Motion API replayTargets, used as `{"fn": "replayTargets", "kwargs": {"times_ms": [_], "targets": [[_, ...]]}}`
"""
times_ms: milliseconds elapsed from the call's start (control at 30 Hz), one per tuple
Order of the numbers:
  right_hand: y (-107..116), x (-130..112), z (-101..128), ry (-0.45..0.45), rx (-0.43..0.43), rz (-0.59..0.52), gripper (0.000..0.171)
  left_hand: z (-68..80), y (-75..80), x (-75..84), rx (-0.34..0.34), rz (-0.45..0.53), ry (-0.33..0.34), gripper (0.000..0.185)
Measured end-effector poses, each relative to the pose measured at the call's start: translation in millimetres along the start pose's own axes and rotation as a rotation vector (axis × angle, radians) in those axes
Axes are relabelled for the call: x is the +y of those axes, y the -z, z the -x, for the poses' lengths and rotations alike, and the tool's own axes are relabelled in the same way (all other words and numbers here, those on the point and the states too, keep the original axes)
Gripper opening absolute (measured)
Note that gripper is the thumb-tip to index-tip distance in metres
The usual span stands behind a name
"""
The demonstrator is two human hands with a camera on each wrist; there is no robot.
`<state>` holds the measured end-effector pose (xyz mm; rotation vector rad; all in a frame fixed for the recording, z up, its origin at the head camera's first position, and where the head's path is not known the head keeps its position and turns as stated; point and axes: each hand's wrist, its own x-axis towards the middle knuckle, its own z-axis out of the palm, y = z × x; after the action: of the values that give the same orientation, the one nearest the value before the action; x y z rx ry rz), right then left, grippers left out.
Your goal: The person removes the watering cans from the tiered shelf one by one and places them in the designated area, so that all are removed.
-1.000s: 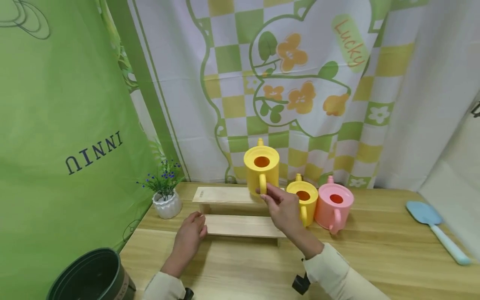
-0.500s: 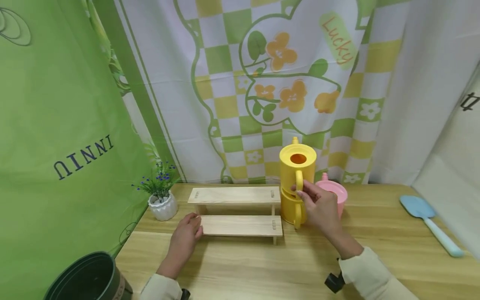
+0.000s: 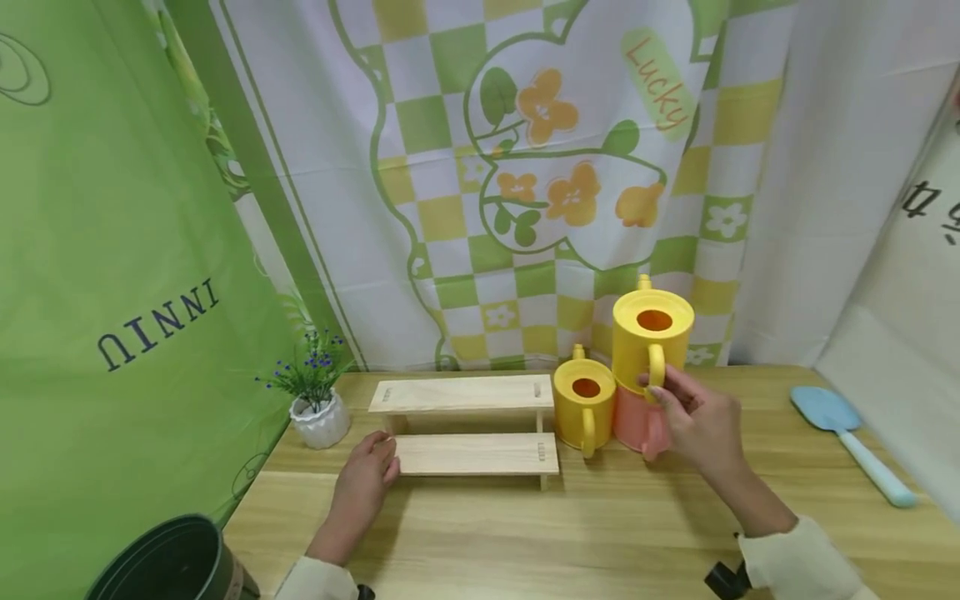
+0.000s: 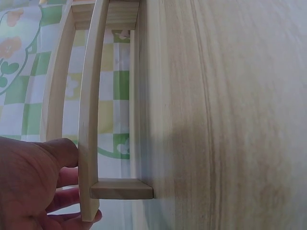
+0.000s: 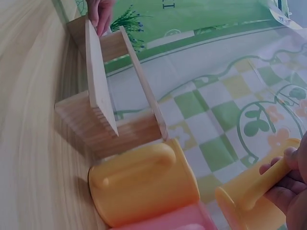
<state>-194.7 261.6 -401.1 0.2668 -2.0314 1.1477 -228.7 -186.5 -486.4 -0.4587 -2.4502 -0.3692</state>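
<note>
A yellow can, judged light, stiff and smooth plastic, is pinched by its handle in the right hand just above the pink can, while the left hand rests relaxed against the shelf.

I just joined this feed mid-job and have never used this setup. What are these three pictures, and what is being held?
No machine: a person's bare hands with three cameras. The head view looks down on a wooden table. The left hand touches the left end of a two-step wooden shelf, seen close in the left wrist view. The right hand pinches the handle of a yellow watering can above a pink can; the right wrist view shows that grip. A second yellow can, a small plant pot and a blue spatula also sit there.
</note>
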Motion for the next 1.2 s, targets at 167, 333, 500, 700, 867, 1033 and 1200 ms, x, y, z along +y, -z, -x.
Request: {"fn": "replayTargets", "kwargs": {"times_ms": [167,333,500,700,867,1033,1200], "targets": [[13,3,1,-0.027,0.019,0.051,0.033,1.5,-1.0,-2.1,0.018,-0.006,-0.014,0.028],[28,8,2,-0.056,0.019,0.067,0.033,2.0,-1.1,-1.9,0.026,-0.013,-0.026,0.028],[43,15,1,-0.052,0.03,0.093,0.034,2.9,-0.3,-1.1,0.043,-0.005,-0.018,0.028],[58,24,1,-0.029,0.07,0.102,0.033,3.2,-3.1,-2.2,0.036,-0.001,-0.009,0.028],[66,32,4,-0.061,0.059,0.122,0.032,4.0,-2.7,-2.2,0.036,-0.004,-0.002,0.027],[71,40,7,-0.084,0.044,0.109,0.032,3.7,-1.4,-0.6,0.059,0.005,0.0,0.028],[74,49,13,-0.103,0.07,0.131,0.03,3.4,-2.7,-0.7,0.052,0.005,0.006,0.028]]}}
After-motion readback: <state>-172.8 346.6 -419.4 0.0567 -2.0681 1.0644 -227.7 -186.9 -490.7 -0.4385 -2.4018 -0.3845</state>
